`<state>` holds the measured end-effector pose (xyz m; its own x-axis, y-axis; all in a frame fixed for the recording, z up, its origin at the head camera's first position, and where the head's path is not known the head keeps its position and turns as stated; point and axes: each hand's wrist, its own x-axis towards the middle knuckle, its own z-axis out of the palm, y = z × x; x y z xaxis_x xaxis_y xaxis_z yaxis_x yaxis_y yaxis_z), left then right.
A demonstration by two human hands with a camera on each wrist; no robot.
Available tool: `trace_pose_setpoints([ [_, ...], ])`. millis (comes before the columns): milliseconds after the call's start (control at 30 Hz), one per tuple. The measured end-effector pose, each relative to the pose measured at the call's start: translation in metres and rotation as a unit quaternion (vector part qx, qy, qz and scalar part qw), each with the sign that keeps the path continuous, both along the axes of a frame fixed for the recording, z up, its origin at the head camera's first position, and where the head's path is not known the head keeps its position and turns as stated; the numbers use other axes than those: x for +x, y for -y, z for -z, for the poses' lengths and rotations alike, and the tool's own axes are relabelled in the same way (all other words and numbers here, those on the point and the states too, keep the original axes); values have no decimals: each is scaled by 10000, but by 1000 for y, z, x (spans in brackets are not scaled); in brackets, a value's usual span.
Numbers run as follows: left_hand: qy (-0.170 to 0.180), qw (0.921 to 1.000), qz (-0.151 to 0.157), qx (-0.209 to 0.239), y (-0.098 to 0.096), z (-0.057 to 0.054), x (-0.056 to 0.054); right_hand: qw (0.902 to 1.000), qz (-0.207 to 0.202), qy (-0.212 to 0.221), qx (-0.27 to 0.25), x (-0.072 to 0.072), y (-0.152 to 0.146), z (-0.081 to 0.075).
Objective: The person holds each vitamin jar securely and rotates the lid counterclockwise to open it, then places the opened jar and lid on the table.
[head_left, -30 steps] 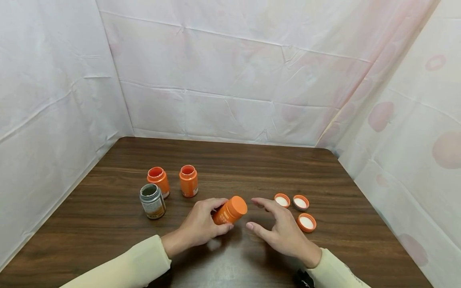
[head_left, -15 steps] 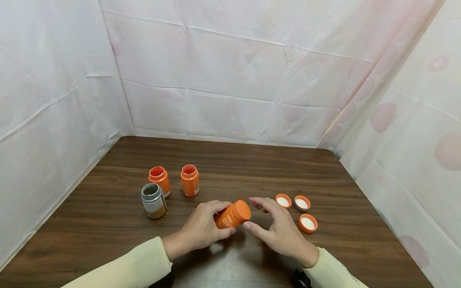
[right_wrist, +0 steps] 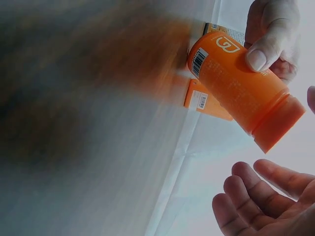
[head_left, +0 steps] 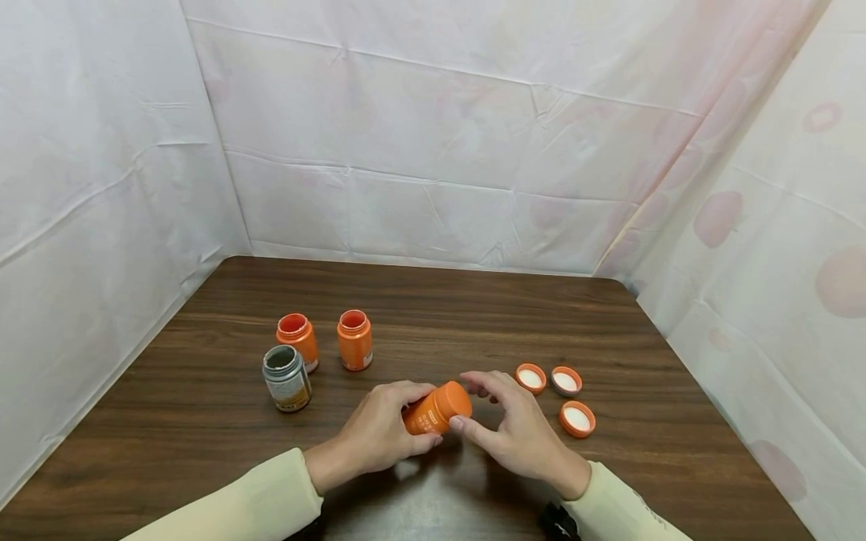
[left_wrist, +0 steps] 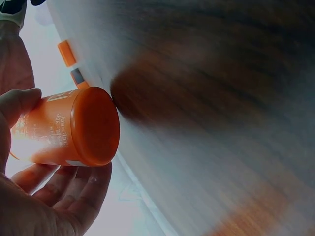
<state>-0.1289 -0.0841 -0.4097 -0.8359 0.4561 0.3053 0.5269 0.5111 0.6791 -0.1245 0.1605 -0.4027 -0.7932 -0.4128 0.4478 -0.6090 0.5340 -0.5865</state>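
An orange bottle (head_left: 425, 415) with its orange screw cap (head_left: 455, 399) on is tilted, cap toward the right. My left hand (head_left: 376, 430) grips its body, thumb on one side and fingers on the other. In the left wrist view the base of the bottle (left_wrist: 96, 127) faces the camera. My right hand (head_left: 522, 432) is beside the cap with its fingers spread and loosely bent. In the right wrist view the fingers (right_wrist: 261, 196) stand apart from the cap (right_wrist: 279, 123); the thumb is mostly out of that view.
Two uncapped orange bottles, one at the left (head_left: 306, 344) and one beside it (head_left: 355, 347), stand behind an uncapped grey bottle (head_left: 289, 385). Three caps lie inside-up at the right: a rear one (head_left: 531, 378), a dark-sided one (head_left: 565, 382) and a front one (head_left: 576, 418).
My right hand has moved left toward the cap, its thumb now near the cap's edge. My left hand has shifted the bottle slightly right and tipped it further over.
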Motion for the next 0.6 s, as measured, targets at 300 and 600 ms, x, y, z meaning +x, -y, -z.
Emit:
trace_pose_setpoints([
  [300, 76, 9999, -13, -134, 0, -1, 1, 9999, 98, 5, 76, -1, 5, -1],
  [600, -63, 9998, 6, -179, 0, -1, 3, 9996, -80, 253, -61, -4, 9, -4],
])
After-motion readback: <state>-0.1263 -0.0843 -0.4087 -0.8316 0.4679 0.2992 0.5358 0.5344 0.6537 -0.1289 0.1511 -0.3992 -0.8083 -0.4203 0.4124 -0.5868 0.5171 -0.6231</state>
